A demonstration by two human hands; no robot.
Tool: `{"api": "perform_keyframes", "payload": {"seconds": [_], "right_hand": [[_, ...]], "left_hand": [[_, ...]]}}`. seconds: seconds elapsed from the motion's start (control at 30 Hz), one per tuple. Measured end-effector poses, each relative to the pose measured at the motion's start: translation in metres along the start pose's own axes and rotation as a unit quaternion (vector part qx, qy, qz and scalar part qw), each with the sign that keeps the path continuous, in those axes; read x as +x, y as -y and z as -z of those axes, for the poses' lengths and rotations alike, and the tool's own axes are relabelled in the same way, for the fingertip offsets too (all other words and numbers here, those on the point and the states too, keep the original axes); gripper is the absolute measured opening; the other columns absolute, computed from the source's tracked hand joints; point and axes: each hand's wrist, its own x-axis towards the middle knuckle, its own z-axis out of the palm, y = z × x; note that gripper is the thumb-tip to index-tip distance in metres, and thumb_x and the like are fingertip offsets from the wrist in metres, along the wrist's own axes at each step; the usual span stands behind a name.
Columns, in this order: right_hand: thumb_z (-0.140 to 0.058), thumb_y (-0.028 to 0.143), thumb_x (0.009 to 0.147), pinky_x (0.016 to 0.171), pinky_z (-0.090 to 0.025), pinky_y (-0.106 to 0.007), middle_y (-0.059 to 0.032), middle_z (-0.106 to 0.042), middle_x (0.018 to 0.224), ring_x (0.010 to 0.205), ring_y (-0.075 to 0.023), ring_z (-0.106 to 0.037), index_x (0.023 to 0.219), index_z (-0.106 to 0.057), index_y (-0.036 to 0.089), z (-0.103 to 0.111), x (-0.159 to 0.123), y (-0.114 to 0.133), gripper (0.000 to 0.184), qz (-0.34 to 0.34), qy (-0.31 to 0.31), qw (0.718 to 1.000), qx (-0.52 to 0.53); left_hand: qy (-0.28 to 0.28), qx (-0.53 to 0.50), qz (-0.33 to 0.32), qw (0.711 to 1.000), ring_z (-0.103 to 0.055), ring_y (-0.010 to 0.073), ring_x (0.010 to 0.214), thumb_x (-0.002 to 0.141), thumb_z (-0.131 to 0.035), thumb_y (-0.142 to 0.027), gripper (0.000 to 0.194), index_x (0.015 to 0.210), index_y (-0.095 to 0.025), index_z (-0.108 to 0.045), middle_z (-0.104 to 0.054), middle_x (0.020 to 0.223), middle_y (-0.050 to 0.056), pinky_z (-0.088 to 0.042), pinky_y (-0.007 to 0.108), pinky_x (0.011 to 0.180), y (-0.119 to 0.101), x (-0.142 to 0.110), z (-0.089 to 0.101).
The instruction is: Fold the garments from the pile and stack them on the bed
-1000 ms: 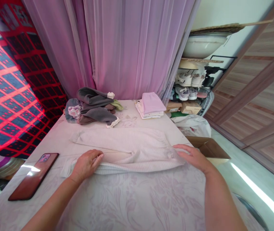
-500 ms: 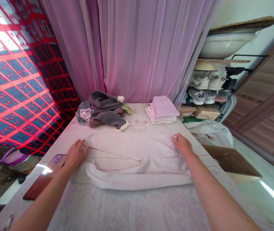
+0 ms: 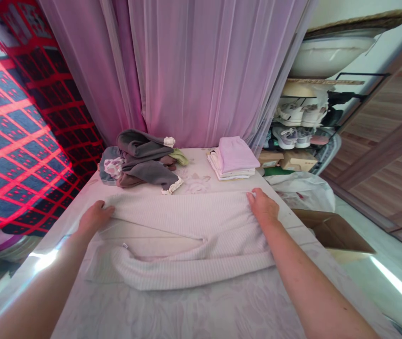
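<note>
A pair of pale ribbed trousers [image 3: 186, 212] lies across the table [image 3: 193, 310], waist to the right and both legs stretching left. The near leg is rumpled and bent, and a gap shows between the two legs. My left hand [image 3: 96, 217] pinches the far leg at its left end. At the far corner of the waist, my right hand [image 3: 263, 207] is closed on the fabric, thumb and fingers together. The far edge runs fairly straight from one hand to the other.
Behind the trousers sit a heap of dark clothes [image 3: 147, 160] and a folded stack with a lilac piece [image 3: 238, 155] on top. A purple curtain [image 3: 201, 70] hangs at the back. Beyond the right edge are a cardboard box [image 3: 331, 230] and a shoe rack [image 3: 292, 136].
My left hand has moved left with the leg end, drawing the far leg longer and straighter. My right hand keeps hold of the waist. The camera view has shifted slightly.
</note>
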Motion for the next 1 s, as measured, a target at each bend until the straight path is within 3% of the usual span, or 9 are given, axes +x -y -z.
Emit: {"api": "perform_keyframes", "payload": {"seconds": [0.13,0.2,0.27,0.37,0.47,0.57,0.73,0.9,1.0], "right_hand": [[-0.038,0.043,0.093,0.080,-0.043,-0.036,-0.0164,-0.061,0.114,0.098,-0.0263,-0.060,0.125,-0.054,0.017,0.000,0.001,0.001,0.044,0.017,0.006,1.000,-0.009],[-0.038,0.038,0.093,0.088,-0.041,-0.039,-0.0187,-0.056,0.124,0.109,-0.0288,-0.054,0.129,-0.051,0.014,0.002,-0.003,0.009,0.046,0.037,-0.028,0.999,0.002],[-0.033,0.035,0.094,0.099,-0.035,-0.041,-0.0171,-0.048,0.137,0.123,-0.0284,-0.044,0.135,-0.046,0.014,0.004,-0.013,0.025,0.048,0.093,-0.041,0.994,0.027],[-0.028,0.037,0.094,0.111,-0.019,-0.041,-0.0091,-0.032,0.152,0.139,-0.0232,-0.026,0.143,-0.037,0.018,0.002,-0.038,0.055,0.053,0.252,0.050,0.965,0.050],[-0.024,0.048,0.094,0.114,-0.011,-0.046,-0.0044,-0.020,0.156,0.143,-0.0218,-0.015,0.147,-0.029,0.022,-0.006,-0.054,0.072,0.059,0.334,0.150,0.929,0.047],[-0.020,0.050,0.094,0.114,-0.008,-0.049,-0.0033,-0.016,0.157,0.144,-0.0212,-0.012,0.148,-0.027,0.024,-0.014,-0.050,0.062,0.060,0.310,0.159,0.937,0.029],[-0.019,0.046,0.095,0.113,-0.010,-0.050,-0.0078,-0.019,0.157,0.143,-0.0225,-0.016,0.148,-0.028,0.021,-0.013,-0.033,0.038,0.059,0.188,0.142,0.972,-0.016],[-0.020,0.049,0.095,0.112,-0.007,-0.054,-0.0087,-0.015,0.157,0.143,-0.0242,-0.012,0.148,-0.026,0.023,-0.014,-0.042,0.055,0.060,0.162,0.103,0.981,-0.017],[-0.019,0.050,0.094,0.113,-0.007,-0.053,-0.0078,-0.015,0.157,0.144,-0.0232,-0.011,0.148,-0.025,0.023,-0.018,-0.048,0.063,0.061,0.174,0.128,0.976,-0.011]], "left_hand": [[0.007,-0.012,0.067,0.998,-0.062,0.0330,0.100,0.084,-0.043,-0.040,0.050,0.124,-0.011,-0.049,-0.064,0.114,0.019,-0.050,0.041,0.076,-0.006,-0.017,0.005],[-0.043,-0.003,0.030,0.999,-0.058,0.0335,0.109,0.084,-0.042,-0.034,0.053,0.131,-0.010,-0.043,-0.058,0.126,0.020,-0.048,0.044,0.084,-0.016,-0.024,0.006],[-0.076,0.017,-0.066,0.995,-0.052,0.0319,0.118,0.086,-0.038,-0.030,0.050,0.132,-0.011,-0.044,-0.052,0.134,0.018,-0.043,0.045,0.095,-0.031,-0.028,0.002],[-0.032,0.037,-0.209,0.977,-0.041,0.0273,0.131,0.090,-0.032,-0.033,0.046,0.129,-0.018,-0.051,-0.048,0.141,0.010,-0.031,0.043,0.108,-0.057,-0.029,-0.014],[0.021,0.034,-0.183,0.982,-0.031,0.0280,0.137,0.093,-0.028,-0.042,0.053,0.138,-0.020,-0.043,-0.037,0.149,0.010,-0.027,0.048,0.109,-0.074,-0.030,-0.032],[0.029,0.031,-0.131,0.990,-0.024,0.0303,0.140,0.092,-0.026,-0.051,0.062,0.145,-0.019,-0.033,-0.027,0.154,0.010,-0.022,0.053,0.109,-0.078,-0.031,-0.040],[0.036,0.031,-0.114,0.992,-0.022,0.0335,0.141,0.090,-0.027,-0.056,0.066,0.146,-0.021,-0.033,-0.024,0.155,0.012,-0.020,0.058,0.108,-0.079,-0.034,-0.038],[0.017,0.029,-0.111,0.993,-0.021,0.0337,0.141,0.089,-0.027,-0.058,0.067,0.145,-0.021,-0.034,-0.025,0.155,0.012,-0.019,0.059,0.107,-0.082,-0.037,-0.038],[0.018,0.028,-0.110,0.993,-0.020,0.0329,0.141,0.089,-0.026,-0.059,0.068,0.145,-0.021,-0.033,-0.024,0.155,0.011,-0.018,0.059,0.108,-0.082,-0.038,-0.039]]}}
